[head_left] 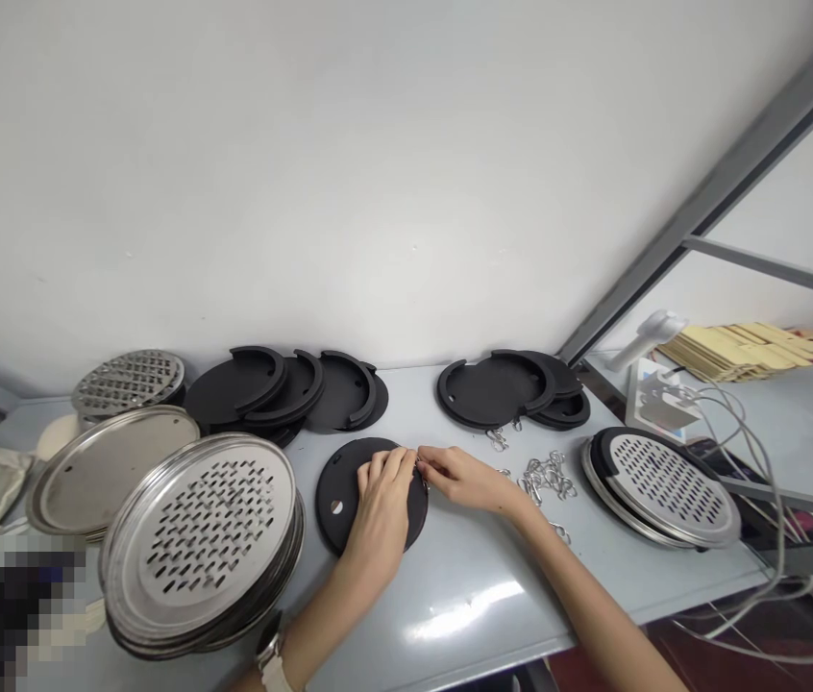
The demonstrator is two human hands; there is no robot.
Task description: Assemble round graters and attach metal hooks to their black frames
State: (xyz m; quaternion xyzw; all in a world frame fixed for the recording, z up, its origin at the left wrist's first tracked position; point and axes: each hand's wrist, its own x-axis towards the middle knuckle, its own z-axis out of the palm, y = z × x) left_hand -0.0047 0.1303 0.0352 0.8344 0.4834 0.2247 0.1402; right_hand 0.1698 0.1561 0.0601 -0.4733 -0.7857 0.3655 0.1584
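A round black disc with a small hole lies flat on the grey table. My left hand rests over its right half, fingers bent together on the disc near its upper right edge. At that same edge my right hand pinches a small metal clip, mostly hidden by the fingertips. Several loose metal clips are scattered to the right of my right hand. Black discs with raised rims are piled behind them, and more black discs overlap at the back left.
Perforated metal discs are stacked at the left, beside plain metal plates. Another perforated stack sits at the right. White cables hang by the metal shelf frame, and a white wall stands behind.
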